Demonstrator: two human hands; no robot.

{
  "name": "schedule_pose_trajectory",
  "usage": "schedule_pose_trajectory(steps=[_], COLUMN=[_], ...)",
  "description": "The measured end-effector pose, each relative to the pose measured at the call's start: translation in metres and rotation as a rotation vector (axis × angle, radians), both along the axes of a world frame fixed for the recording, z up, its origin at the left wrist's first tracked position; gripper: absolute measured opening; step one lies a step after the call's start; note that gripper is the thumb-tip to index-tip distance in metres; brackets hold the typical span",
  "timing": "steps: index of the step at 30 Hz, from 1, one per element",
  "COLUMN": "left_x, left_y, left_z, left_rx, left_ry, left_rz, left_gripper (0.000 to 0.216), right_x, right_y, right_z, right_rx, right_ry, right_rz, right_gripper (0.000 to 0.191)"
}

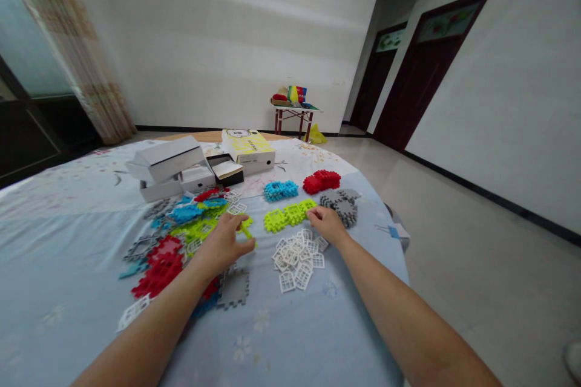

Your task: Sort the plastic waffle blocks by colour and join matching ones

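My left hand [222, 240] reaches over the left pile, its thumb and fingers around a lime-green interlocking building piece [246, 230]. Closed fingers of my right hand [327, 224] are at the right end of a row of lime-green piece stacks [290, 213]; whether they grip one is hidden. Beside that hand stand grey stacked pieces [342, 208]. Between my hands lies a heap of white window-shaped pieces [297, 257]. The mixed pile under my left arm shows red pieces [160, 266], blue pieces [186, 213] and a grey square frame piece [233, 288].
Blue stacks [280, 190] and red stacks [321, 181] stand farther back. White boxes [167, 163], a small black box [226, 169] and a yellow-and-white box [249, 150] are behind the pile. A clip [391, 231] sits at the tablecloth's right edge.
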State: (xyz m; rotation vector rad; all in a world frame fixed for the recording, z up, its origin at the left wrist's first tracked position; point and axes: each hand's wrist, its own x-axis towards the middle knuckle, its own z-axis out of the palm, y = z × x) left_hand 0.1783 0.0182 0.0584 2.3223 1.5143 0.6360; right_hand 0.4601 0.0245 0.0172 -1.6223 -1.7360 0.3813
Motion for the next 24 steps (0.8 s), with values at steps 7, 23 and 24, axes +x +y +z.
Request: schedule_pose_trajectory(steps=[7,23,24], left_x=[-0.007,-0.021,-0.020], left_y=[0.005,0.002,0.004], left_z=[-0.007,0.002,0.003], left_rx=[-0.046,-0.146,-0.125], left_ry=[0.013,0.333,0.298], left_rz=[-0.040,0.014,0.009], left_gripper=[0.054,0.060,0.061], right_x=[0.000,0.012,0.014], right_y=[-0.005,-0.007,-0.006], right_z=[-0.004,-0.003,-0.004], right_rx=[0.020,-0.041,-0.049], right_ry=[0.159,0.233,0.241], right_rz=[-0.075,-0.011,-0.013], right_gripper=[0.030,0.030,0.030])
